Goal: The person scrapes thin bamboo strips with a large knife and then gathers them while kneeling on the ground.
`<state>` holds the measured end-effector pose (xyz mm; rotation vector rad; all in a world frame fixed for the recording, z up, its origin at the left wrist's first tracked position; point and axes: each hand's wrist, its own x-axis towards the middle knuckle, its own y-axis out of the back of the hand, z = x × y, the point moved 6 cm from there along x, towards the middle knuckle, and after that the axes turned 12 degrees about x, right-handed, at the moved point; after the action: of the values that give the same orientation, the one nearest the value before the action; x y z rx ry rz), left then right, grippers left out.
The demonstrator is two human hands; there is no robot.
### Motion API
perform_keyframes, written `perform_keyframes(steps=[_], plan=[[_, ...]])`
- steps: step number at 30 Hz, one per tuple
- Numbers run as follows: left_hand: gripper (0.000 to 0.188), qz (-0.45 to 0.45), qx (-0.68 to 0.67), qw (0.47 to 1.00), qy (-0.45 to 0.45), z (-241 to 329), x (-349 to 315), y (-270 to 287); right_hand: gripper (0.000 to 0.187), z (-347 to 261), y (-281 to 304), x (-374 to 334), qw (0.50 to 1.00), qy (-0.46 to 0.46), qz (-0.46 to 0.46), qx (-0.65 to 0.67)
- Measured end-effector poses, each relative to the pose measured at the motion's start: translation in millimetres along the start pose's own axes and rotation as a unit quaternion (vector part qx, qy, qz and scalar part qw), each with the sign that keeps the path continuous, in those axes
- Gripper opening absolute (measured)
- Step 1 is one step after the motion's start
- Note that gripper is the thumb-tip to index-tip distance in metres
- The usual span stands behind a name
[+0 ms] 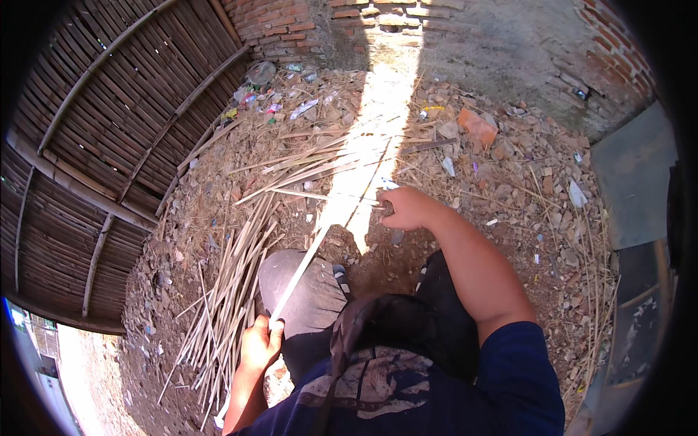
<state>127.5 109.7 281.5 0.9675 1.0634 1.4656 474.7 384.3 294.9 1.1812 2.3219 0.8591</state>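
Note:
My left hand [262, 347] is closed around the lower end of a pale bamboo strip [297, 275]. The strip slants up past my left knee, and its far part fades into the bright sunlight. Ahead of my knees, my right hand [408, 208] is closed, with a short dark end showing at its fingers. A thin, light length runs leftward from there, but glare hides whether the hand holds a tool or a strip. Beside my left leg lies a pile of bamboo strips [229, 291].
More strips [313, 163] lie across the rubble-strewn ground ahead. A broken brick [478, 127] sits at the far right. A slatted bamboo wall [109, 109] stands left, a brick wall [494, 51] behind, and grey panels [636, 174] at right.

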Motion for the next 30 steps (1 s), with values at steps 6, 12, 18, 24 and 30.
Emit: perform_keyframes(steps=[6,12,18,24,30], plan=[[0.047,-0.175,-0.138,0.974,0.028,5,-3,3,0.035,-7,1,-8,0.999,0.000,-0.007,-0.038],[0.055,-0.123,-0.052,0.991,0.010,13,-6,3,0.039,-46,-32,-13,0.989,0.057,-0.117,-0.072],[0.045,-0.090,-0.042,0.995,0.027,19,-5,-5,0.043,-3,-8,-6,0.995,-0.039,-0.090,0.034],[0.053,-0.127,0.052,0.990,0.031,19,-2,4,0.047,-32,-28,-11,0.991,0.004,-0.114,-0.073],[0.044,-0.075,0.025,0.997,0.009,23,0,0,0.057,10,-18,-1,0.993,-0.022,-0.114,0.000]])
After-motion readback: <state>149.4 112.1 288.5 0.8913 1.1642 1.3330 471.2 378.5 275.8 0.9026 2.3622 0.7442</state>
